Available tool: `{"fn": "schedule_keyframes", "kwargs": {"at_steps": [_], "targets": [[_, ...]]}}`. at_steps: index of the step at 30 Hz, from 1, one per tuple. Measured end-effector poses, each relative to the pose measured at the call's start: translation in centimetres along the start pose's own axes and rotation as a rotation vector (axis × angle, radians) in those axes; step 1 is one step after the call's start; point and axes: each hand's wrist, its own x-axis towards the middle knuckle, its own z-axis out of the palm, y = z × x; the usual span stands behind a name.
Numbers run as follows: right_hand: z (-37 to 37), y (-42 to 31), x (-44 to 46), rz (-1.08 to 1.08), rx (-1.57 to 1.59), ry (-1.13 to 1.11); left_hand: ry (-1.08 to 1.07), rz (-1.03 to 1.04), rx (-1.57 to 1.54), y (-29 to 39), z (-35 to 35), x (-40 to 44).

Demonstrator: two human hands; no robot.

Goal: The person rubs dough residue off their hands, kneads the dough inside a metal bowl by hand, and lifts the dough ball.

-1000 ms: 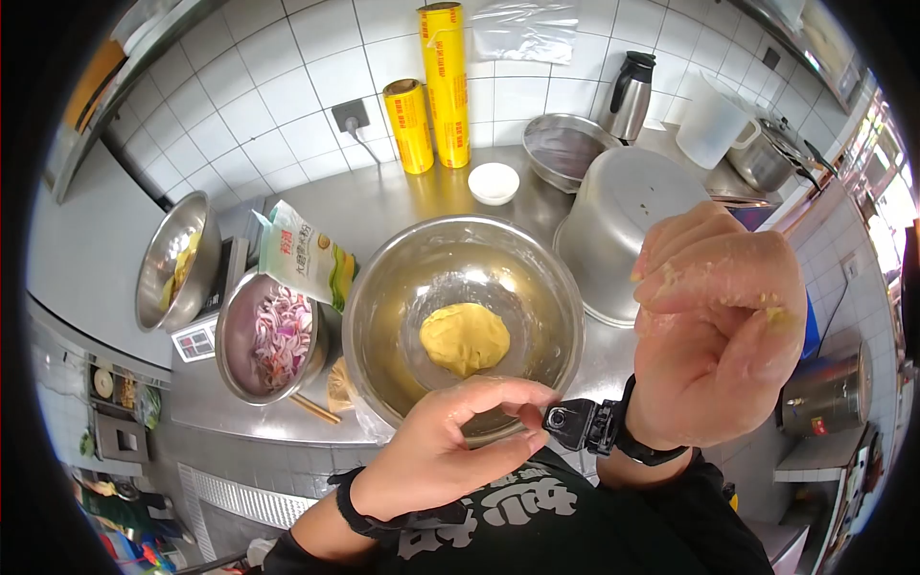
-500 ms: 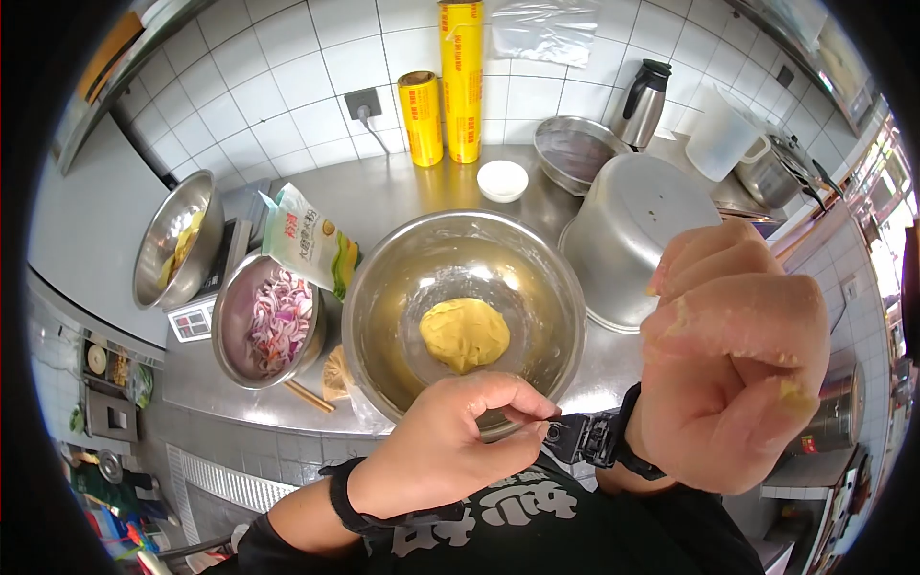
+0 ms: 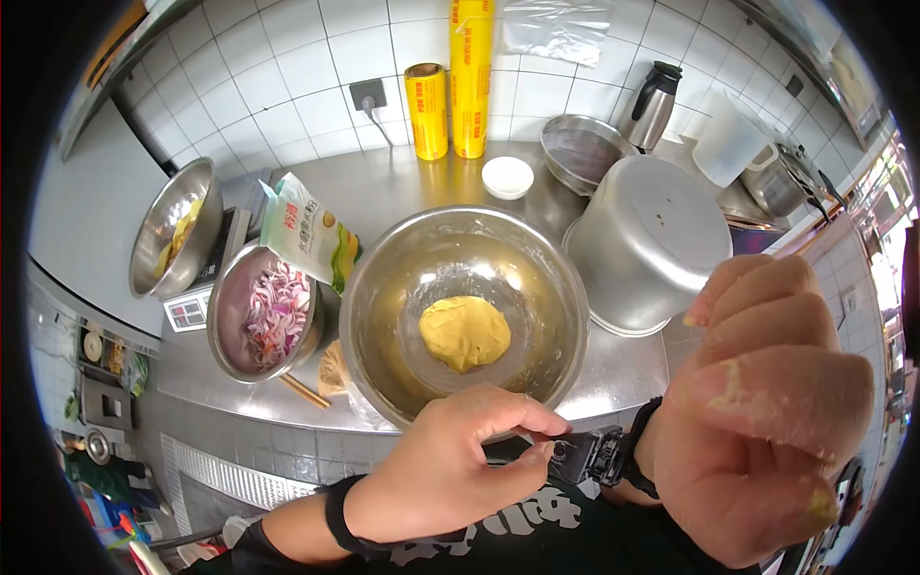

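My left hand [image 3: 460,460] reaches across in front of the large steel bowl [image 3: 351,335], thumb and forefinger pinched on a small black device [image 3: 586,454]. That device is strapped at the wrist of my right hand [image 3: 767,412]. The right hand is raised at the right, fingers curled in, with bits of dough on the skin and nothing visible in it. A smooth lump of yellow dough [image 3: 465,333] lies in the bottom of the large bowl.
Left are a bowl of sliced onion [image 3: 278,316], a flour bag [image 3: 309,230], a tilted bowl [image 3: 177,230] and a scale [image 3: 189,311]. Behind stand yellow film rolls [image 3: 471,86], a white bowl [image 3: 507,177] and a steel bowl [image 3: 583,153]. An upturned pot [image 3: 652,240] and flask [image 3: 655,107] are right.
My right hand has moved right and down and looks larger. My left hand stays at the wrist device, slightly lower. The view has shifted a little.
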Motion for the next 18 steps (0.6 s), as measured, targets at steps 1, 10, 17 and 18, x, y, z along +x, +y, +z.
{"fn": "schedule_keyframes", "kwargs": {"at_steps": [1,10,17,18], "targets": [[-0.2,0.0,-0.1,-0.011,-0.006,-0.01,0.026,0.078,0.099,-0.1,0.0,0.0],[-0.4,-0.1,0.2,-0.073,-0.049,-0.106,0.034,0.142,0.044,-0.2,0.1,-0.4],[-0.7,0.1,0.3,-0.112,-0.072,-0.192,0.021,-0.022,-0.125,-0.5,0.1,0.0],[-0.6,0.2,0.4,-0.113,-0.078,-0.201,0.021,-0.028,-0.118,-0.8,0.1,0.1]]}}
